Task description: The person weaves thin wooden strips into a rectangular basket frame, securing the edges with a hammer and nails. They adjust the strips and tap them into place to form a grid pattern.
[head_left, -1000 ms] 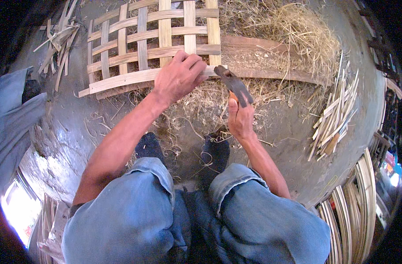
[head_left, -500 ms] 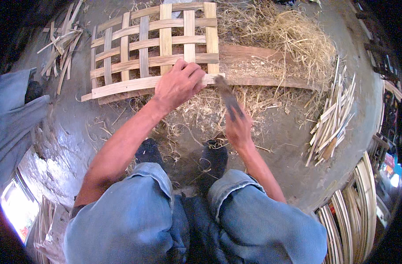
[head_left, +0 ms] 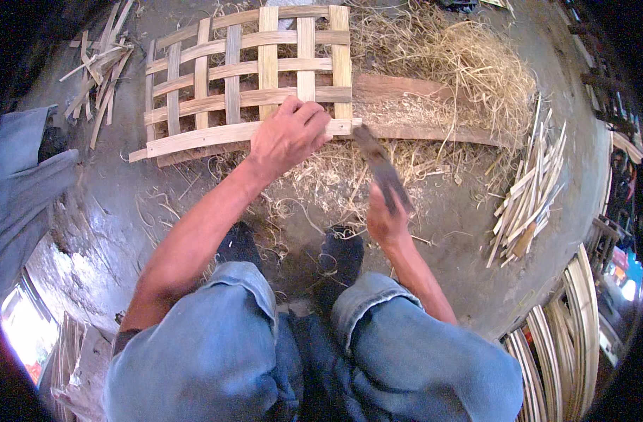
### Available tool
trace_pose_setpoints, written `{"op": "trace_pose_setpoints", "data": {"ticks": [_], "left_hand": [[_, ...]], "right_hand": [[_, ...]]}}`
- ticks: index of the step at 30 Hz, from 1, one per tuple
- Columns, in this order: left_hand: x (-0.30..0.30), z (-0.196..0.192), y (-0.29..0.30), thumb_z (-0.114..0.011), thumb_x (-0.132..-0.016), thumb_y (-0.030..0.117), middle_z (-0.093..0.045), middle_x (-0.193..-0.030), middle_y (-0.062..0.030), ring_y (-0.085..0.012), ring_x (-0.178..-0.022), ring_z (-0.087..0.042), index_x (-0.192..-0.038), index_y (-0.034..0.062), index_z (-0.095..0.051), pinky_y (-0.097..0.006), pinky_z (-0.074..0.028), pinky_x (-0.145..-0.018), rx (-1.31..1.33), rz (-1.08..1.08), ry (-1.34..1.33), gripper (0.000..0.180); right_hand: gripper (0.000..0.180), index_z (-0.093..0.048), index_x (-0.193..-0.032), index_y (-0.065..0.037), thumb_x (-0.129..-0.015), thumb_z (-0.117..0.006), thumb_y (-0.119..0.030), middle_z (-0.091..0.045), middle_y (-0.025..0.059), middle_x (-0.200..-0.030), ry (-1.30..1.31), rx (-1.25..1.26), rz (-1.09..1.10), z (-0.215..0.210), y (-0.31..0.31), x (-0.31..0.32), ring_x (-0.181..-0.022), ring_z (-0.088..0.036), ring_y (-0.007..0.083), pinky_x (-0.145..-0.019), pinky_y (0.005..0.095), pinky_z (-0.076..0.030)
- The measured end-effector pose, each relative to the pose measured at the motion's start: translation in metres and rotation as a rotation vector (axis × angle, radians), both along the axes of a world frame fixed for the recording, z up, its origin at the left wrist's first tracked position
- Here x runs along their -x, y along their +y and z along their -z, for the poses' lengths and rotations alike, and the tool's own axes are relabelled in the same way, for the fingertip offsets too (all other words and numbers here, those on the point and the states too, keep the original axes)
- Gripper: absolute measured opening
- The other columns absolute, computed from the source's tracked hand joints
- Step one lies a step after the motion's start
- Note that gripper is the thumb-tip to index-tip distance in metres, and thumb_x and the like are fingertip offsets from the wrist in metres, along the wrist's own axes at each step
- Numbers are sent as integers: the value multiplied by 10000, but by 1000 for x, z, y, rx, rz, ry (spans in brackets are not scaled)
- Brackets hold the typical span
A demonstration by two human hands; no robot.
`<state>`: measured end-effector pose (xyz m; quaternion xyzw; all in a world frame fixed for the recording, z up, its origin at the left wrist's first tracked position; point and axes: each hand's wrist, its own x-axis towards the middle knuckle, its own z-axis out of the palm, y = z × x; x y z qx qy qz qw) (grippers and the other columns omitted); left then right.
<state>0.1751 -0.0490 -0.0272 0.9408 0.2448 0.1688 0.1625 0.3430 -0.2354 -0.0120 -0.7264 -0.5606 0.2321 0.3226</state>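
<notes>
A woven lattice panel of pale wooden slats [head_left: 306, 77] lies at the far left of centre, its near edge on a reddish-brown plank. My left hand [head_left: 290, 133], fingers curled, grips the near slat of the panel close to its right end. Small dark dots like nail heads show on that slat near its ends. My right hand [head_left: 390, 218] is closed around a dark, flat, bar-shaped tool [head_left: 383, 169]. The tool's far tip is at the slat's right end; motion blur hides whether it touches.
The plank [head_left: 434, 131] extends right under wood shavings [head_left: 476, 63]. Loose thin sticks lie in piles at the right [head_left: 529, 200] and far left [head_left: 100, 70]. Curved slats [head_left: 578, 330] stand at the lower right. Grey cloth [head_left: 26, 169] hangs at the left edge.
My right hand and the tool have moved slightly right, the hand tilting the tool more. The lattice panel and my left hand have shifted very slightly right.
</notes>
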Motion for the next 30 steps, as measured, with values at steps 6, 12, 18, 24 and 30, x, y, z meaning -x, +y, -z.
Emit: {"op": "trace_pose_setpoints", "data": {"ticks": [6,12,18,24,30], "left_hand": [[-8,1,2,-724,-778,202,-576,-989,-43,-262,-913,-543,-1023,104,-610,-369,-518,-801,-13,9,-40,288],[-6,1,3,-748,-745,183,-584,-1013,-59,-285,-911,-538,-1029,86,-618,-389,-487,-828,21,5,-23,328],[-9,1,-2,-717,-792,246,-560,-993,-31,-241,-933,-540,-1039,112,-601,-349,-531,-795,-47,16,8,304],[-11,-1,-2,-729,-757,190,-584,-1020,-65,-280,-901,-536,-1073,87,-600,-377,-483,-836,-9,19,-6,356],[-15,1,-1,-709,-789,229,-591,-1064,-78,-282,-966,-553,-1087,84,-597,-387,-475,-867,4,15,21,349]], "right_hand": [[214,-539,-1031,-10,-978,-518,-217,-612,234,-737,-28,-104,99,-48,17,3,-650,-608,441,-562,495,-476],[257,-574,-1063,0,-979,-510,-234,-632,238,-793,21,174,117,-39,34,-3,-674,-628,434,-578,491,-480],[263,-564,-1063,10,-971,-514,-232,-626,248,-771,-36,393,102,-33,38,-7,-694,-630,440,-607,499,-486],[299,-522,-1036,10,-991,-470,-281,-609,259,-712,-64,299,118,-30,33,-6,-705,-618,473,-619,540,-463],[294,-543,-1042,0,-983,-478,-281,-628,277,-777,-30,412,160,-40,41,-15,-743,-610,490,-626,550,-459]]}}
